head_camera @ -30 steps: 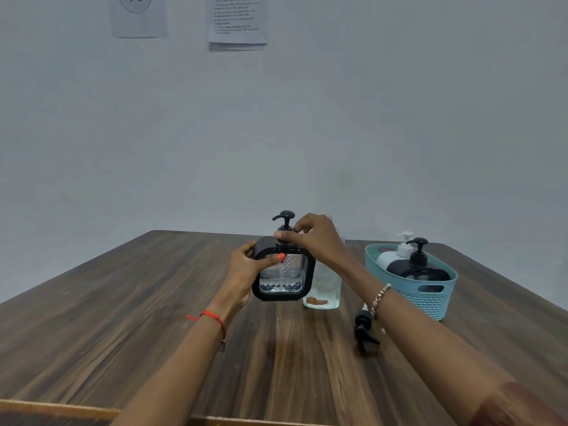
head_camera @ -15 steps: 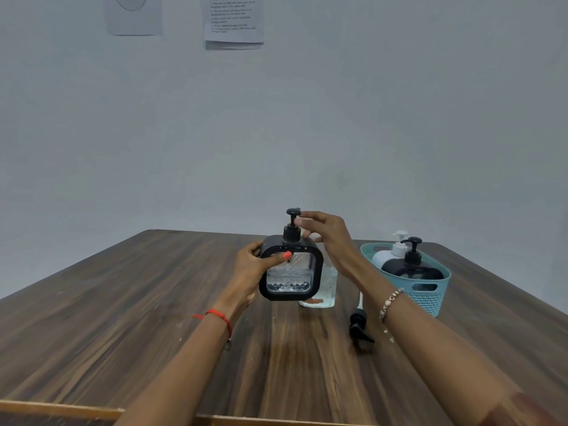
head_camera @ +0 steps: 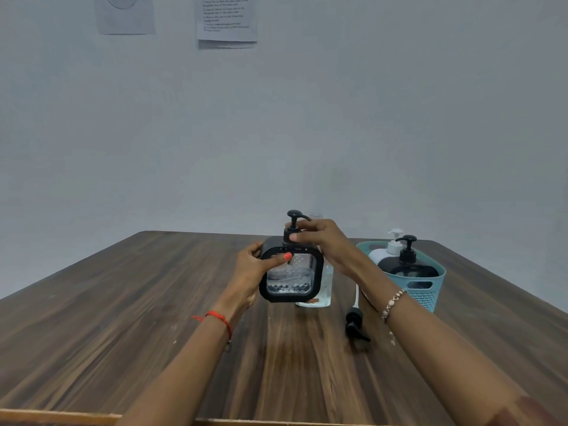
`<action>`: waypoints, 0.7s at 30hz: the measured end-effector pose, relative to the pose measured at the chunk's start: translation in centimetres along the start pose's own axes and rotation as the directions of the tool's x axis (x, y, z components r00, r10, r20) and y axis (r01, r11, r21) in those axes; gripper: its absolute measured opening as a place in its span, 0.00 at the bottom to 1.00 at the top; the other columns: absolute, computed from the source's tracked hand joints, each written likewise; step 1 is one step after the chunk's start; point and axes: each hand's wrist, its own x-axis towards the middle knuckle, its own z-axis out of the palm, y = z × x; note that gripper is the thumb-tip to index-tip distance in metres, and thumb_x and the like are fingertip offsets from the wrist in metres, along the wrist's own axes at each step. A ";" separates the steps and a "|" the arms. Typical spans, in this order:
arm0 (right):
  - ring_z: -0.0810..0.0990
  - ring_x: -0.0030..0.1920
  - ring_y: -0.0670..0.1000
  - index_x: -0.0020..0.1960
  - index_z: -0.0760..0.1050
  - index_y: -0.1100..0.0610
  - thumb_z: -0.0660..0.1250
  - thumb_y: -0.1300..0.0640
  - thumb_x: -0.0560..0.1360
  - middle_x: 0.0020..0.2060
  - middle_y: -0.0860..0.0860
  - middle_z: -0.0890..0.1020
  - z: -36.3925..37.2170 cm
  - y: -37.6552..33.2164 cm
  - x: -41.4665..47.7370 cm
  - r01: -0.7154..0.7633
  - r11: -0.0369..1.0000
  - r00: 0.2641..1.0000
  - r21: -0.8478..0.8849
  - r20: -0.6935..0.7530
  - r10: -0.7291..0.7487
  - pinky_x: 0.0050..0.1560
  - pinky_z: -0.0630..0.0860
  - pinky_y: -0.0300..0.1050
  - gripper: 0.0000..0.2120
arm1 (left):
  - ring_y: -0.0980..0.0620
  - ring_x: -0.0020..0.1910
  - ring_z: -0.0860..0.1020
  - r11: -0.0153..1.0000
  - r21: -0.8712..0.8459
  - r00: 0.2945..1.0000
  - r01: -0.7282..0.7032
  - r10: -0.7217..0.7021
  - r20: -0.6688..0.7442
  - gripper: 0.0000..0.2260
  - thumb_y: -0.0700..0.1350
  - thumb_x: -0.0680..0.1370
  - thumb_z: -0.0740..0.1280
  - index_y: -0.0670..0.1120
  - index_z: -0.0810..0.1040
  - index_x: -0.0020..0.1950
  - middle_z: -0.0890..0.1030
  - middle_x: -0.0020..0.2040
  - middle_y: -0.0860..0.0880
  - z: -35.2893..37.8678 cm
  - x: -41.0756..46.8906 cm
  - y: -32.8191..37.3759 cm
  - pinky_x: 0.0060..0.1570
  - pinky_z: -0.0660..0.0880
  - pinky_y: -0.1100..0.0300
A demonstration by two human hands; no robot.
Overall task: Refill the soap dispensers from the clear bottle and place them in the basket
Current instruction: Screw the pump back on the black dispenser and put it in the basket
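A square black dispenser point(head_camera: 290, 276) with a clear window is held above the table, liquid low inside. My left hand point(head_camera: 253, 269) grips its left side, thumb across the front. My right hand point(head_camera: 319, 238) pinches the collar of its black pump point(head_camera: 294, 221) at the top. The clear bottle point(head_camera: 322, 284) stands right behind the dispenser, mostly hidden, its open neck showing above my right hand. At the right, a teal basket point(head_camera: 430, 290) holds a white dispenser point(head_camera: 388, 249) and a dark dispenser point(head_camera: 407, 265).
A loose black pump head point(head_camera: 355, 322) with a white tube lies on the wooden table point(head_camera: 123, 318) between my right forearm and the clear bottle. Two paper sheets hang on the wall behind. The table's near edge runs along the bottom.
My right hand has come back onto the pump collar, and the pump spout now points right. The dispenser stays held in my left hand at about the same place.
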 end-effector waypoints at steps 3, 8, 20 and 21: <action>0.81 0.38 0.47 0.48 0.80 0.62 0.74 0.65 0.66 0.39 0.52 0.82 -0.1 -0.3 -0.3 0.014 0.998 0.997 -0.056 -0.081 -0.019 0.37 0.78 0.32 0.10 | 0.48 0.39 0.83 1.000 0.017 1.000 -0.002 0.003 -0.009 0.14 0.32 0.64 0.75 0.41 0.78 0.47 0.83 0.43 0.44 0.0 0.1 -0.1 0.40 0.80 0.56; 0.76 0.36 0.45 0.42 0.74 0.56 0.79 0.51 0.62 0.36 0.47 0.77 1.2 0.2 -0.2 -0.037 0.951 0.957 -0.308 -0.285 -0.056 0.37 0.72 0.38 0.18 | 0.47 0.41 0.83 0.999 0.033 0.999 -0.006 0.007 -0.039 0.15 0.33 0.64 0.75 0.41 0.78 0.49 0.83 0.44 0.43 0.4 0.1 -0.5 0.41 0.80 0.57; 0.82 0.35 0.42 0.40 0.81 0.51 0.79 0.54 0.61 0.35 0.45 0.83 1.4 0.2 -0.3 -0.044 0.978 0.972 -0.203 -0.234 -0.005 0.39 0.76 0.37 0.09 | 0.45 0.41 0.83 1.000 0.016 0.997 0.018 -0.017 -0.073 0.18 0.34 0.64 0.76 0.38 0.78 0.51 0.83 0.46 0.41 0.3 0.1 -0.9 0.41 0.81 0.55; 0.83 0.37 0.44 0.38 0.81 0.50 0.79 0.52 0.60 0.35 0.46 0.84 1.6 0.3 -0.3 -0.057 0.976 0.965 -0.210 -0.262 0.000 0.42 0.78 0.40 0.10 | 0.45 0.41 0.83 1.000 0.015 0.996 0.022 -0.021 -0.081 0.17 0.34 0.64 0.76 0.39 0.78 0.51 0.83 0.45 0.41 0.4 0.0 -0.9 0.41 0.81 0.55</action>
